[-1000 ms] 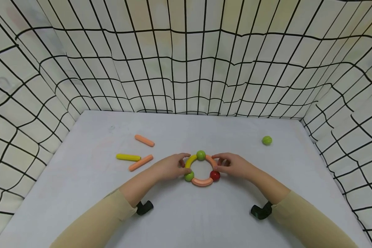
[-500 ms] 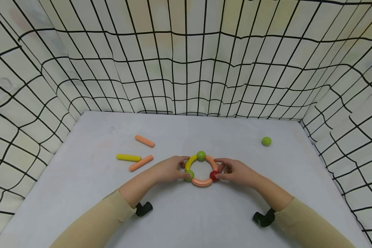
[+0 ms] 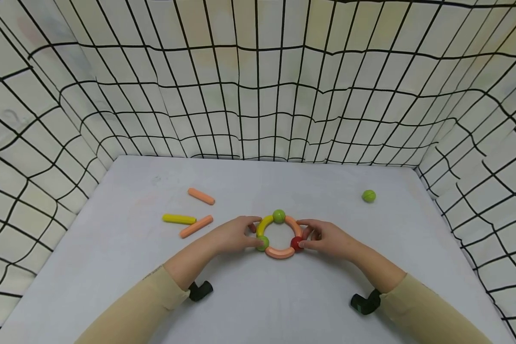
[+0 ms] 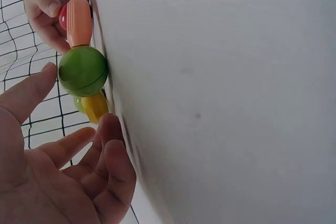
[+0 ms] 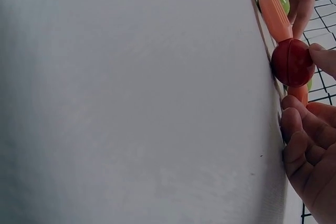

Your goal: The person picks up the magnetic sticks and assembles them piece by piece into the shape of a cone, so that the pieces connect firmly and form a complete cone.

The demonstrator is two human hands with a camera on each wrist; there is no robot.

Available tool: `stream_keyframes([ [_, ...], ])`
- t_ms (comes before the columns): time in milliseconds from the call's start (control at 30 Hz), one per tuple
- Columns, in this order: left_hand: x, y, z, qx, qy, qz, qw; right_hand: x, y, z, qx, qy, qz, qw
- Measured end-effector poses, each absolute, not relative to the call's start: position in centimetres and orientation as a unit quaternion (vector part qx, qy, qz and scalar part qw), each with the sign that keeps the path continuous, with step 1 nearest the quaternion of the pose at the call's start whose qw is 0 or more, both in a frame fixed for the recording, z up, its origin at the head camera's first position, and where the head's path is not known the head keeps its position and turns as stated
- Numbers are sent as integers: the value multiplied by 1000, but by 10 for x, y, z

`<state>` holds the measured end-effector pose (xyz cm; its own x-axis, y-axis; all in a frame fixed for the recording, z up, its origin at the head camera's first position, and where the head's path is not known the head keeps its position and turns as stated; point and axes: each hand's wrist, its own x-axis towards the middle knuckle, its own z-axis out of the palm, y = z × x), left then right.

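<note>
A ring of curved sticks and balls lies flat on the table in the head view. It has a yellow curved stick (image 3: 264, 224), two orange curved sticks (image 3: 280, 253), two green balls (image 3: 278, 216) and a red ball (image 3: 296, 244). At its left side is my left hand (image 3: 236, 235); in the left wrist view the thumb (image 4: 39, 85) hovers just over the lower green ball (image 4: 83, 71), with bent fingers close to the yellow stick. My right hand (image 3: 328, 237) holds the opposite side, its thumb against the red ball (image 5: 293, 62) and its fingers by an orange curved stick.
Left of the ring lie two straight orange sticks (image 3: 201, 196) and one straight yellow stick (image 3: 179, 219). A loose green ball (image 3: 369, 196) sits at the right rear. Black netting (image 3: 258, 100) over white walls encloses the white table (image 3: 279, 306).
My right thumb has come down from the orange curved stick onto the red ball, and the right hand has shifted slightly toward me. My left hand and the ring stay almost in place.
</note>
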<state>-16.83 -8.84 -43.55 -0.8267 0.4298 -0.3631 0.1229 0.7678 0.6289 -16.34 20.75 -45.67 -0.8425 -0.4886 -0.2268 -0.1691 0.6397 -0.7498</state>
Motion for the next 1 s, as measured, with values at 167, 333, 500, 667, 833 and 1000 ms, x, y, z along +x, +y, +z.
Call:
stream_keyframes([
  [167, -166, -100, -430, 130, 916, 303, 228, -164, 207, -457, -185, 882, -381, 209],
  [333, -163, -118, -421, 105, 921, 310, 212, -164, 207, -458, -185, 880, -384, 210],
  [500, -161, -136, -410, 96, 933, 296, 180, -164, 207, -458, -184, 879, -386, 212],
  [667, -160, -154, -403, 99, 939, 293, 151, -163, 207, -458, -186, 879, -385, 211],
  [833, -159, -170, -399, 100, 943, 287, 133, -163, 207, -457, -184, 879, -385, 214],
  [1000, -158, -183, -399, 92, 956, 252, 118, -163, 207, -457, -182, 882, -380, 214],
])
